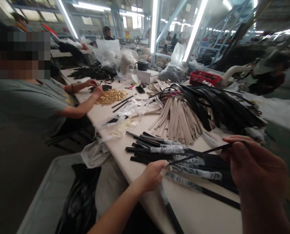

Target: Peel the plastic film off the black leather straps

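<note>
A thin black strap (203, 152) is stretched between my two hands above the table. My left hand (154, 175) is closed around its lower end, with some whitish film showing at the fingers. Fingers and thumb of my right hand (257, 169) pinch the other end, higher and to the right. Beneath the strap lie several black straps (140, 149) partly wrapped in crinkled clear plastic sleeves (196, 170). Another black strap (173, 216) hangs down past the table edge below my left hand.
Beige strips (176, 123) and long black straps (223, 104) are heaped behind. At left, a co-worker (37, 100) handles small pieces by a pile of gold hardware (112, 96). A red basket (204, 78) sits farther back. A plastic bin (47, 191) with black material stands below the table.
</note>
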`<state>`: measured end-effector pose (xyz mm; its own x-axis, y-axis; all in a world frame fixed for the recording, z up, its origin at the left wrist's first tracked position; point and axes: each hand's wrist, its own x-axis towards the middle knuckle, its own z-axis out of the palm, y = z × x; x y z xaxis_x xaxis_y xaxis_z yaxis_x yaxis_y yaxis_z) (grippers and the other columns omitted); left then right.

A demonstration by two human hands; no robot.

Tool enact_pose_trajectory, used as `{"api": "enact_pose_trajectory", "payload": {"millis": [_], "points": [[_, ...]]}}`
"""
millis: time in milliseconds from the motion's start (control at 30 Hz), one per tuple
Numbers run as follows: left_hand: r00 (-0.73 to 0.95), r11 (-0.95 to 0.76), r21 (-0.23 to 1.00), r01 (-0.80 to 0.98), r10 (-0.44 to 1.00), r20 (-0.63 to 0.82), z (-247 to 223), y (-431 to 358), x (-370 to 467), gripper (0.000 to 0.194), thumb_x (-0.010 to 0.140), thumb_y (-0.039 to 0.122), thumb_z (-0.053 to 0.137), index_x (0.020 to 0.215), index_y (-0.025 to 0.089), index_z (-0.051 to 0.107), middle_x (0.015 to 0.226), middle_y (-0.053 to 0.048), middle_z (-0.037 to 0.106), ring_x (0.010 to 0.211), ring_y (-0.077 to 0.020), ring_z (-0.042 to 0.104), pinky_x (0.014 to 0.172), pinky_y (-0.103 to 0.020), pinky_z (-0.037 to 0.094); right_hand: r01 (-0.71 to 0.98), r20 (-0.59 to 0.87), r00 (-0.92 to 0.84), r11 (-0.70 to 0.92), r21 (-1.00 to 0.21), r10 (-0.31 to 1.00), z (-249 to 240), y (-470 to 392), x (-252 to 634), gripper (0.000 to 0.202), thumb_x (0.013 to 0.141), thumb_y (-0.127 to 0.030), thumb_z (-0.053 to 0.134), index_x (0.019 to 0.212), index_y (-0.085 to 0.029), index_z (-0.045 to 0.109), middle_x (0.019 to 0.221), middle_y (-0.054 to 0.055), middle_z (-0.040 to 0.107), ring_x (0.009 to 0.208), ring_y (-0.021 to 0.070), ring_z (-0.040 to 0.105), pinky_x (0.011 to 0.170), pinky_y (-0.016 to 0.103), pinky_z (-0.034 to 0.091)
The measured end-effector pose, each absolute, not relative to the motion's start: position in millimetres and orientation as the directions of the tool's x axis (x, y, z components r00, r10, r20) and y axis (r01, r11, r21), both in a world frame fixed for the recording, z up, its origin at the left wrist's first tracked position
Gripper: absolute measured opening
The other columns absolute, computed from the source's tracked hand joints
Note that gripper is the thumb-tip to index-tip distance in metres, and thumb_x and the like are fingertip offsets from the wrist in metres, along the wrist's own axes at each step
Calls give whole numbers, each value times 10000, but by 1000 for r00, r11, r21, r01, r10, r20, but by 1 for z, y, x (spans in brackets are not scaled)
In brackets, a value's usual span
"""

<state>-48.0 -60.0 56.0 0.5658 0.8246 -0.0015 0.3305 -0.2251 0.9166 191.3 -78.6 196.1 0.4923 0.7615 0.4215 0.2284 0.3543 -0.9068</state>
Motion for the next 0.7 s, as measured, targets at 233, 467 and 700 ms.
{"api": "enact_pose_trajectory", "payload": {"millis": [233, 467, 700], "points": [[613, -242, 941, 237, 789, 48, 45, -60, -40, 201, 920, 173, 460, 978, 183, 653, 904, -31, 623, 892, -175, 568, 839, -281, 445, 171, 369, 653, 347, -922, 661, 200, -96, 234, 124, 852, -203, 706, 961, -165, 751, 966, 55, 693, 591, 103, 602, 525, 220, 529], [769, 192, 961, 198, 578, -274, 32, -107, -28, 524, 771, 102, 590, 1277, 224, 528, 889, 11, 627, 709, -131, 604, 664, -233, 503, 63, 280, 827, 414, -908, 488, 183, -97, 309, 97, 812, -255, 747, 891, -199, 756, 867, 25, 689, 669, 129, 661, 567, 221, 592], [558, -344, 792, 504, 830, 6, 94, -59, -76, 453, 902, 181, 505, 1335, 307, 546, 1227, -38, 650, 1134, -223, 597, 999, -327, 455, 214, 283, 898, 228, -950, 337, 139, -118, 419, 149, 770, -380, 750, 881, -283, 728, 1019, 60, 702, 640, 199, 640, 490, 363, 534]]}}
